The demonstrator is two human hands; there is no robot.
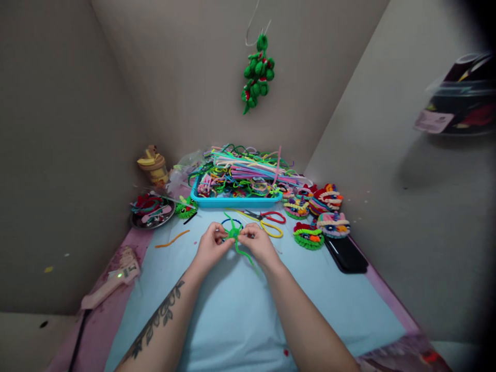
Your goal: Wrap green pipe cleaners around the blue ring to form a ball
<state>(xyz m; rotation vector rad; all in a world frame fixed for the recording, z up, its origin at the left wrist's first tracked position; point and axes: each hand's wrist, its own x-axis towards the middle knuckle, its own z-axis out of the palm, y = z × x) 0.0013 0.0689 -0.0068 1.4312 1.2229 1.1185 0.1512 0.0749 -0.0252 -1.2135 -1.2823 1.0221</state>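
Observation:
My left hand (211, 245) and my right hand (258, 243) meet over the light blue mat (232, 310), both pinched on a small green pipe-cleaner piece (233, 232) with loose green ends sticking out above and trailing below. A blue pipe-cleaner loop (231, 222) lies just behind the piece. Scissors with red and yellow handles (267, 219) rest on the mat beyond my right hand. An orange pipe cleaner (172, 238) lies to the left of my left hand.
A blue tray (228, 201) heaped with coloured pipe cleaners stands at the back. Finished round pipe-cleaner figures (315, 214) sit at right, beside a black phone (346, 254). A pink glue gun (112, 281) lies at left, near a metal dish (152, 213). A green ornament (258, 72) hangs above.

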